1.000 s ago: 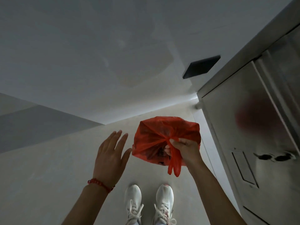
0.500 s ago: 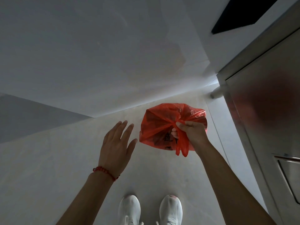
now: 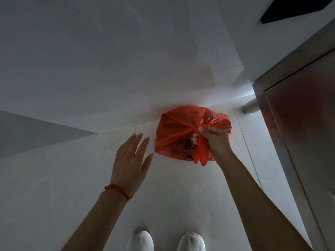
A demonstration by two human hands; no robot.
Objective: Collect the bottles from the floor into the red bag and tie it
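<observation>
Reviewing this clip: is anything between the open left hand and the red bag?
Nothing. In the head view, only bare pale floor shows in the narrow gap between the left hand and the red bag, whose gathered top the right hand grips.

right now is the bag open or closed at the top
Closed. The bag's mouth is gathered into a bunch that the right hand grips, loose ends hanging below. Whether it is knotted, cannot tell.

Red bag (image 3: 174,136): thin translucent plastic, crinkled, slight sheen. Floor (image 3: 54,187): pale smooth tile, matt. Wall (image 3: 108,60): smooth, matt white. Door (image 3: 308,133) at right: brushed metal, dull reflective. Shoes (image 3: 140,240): white knit cloth. Bracelet (image 3: 117,190): red beads.
</observation>
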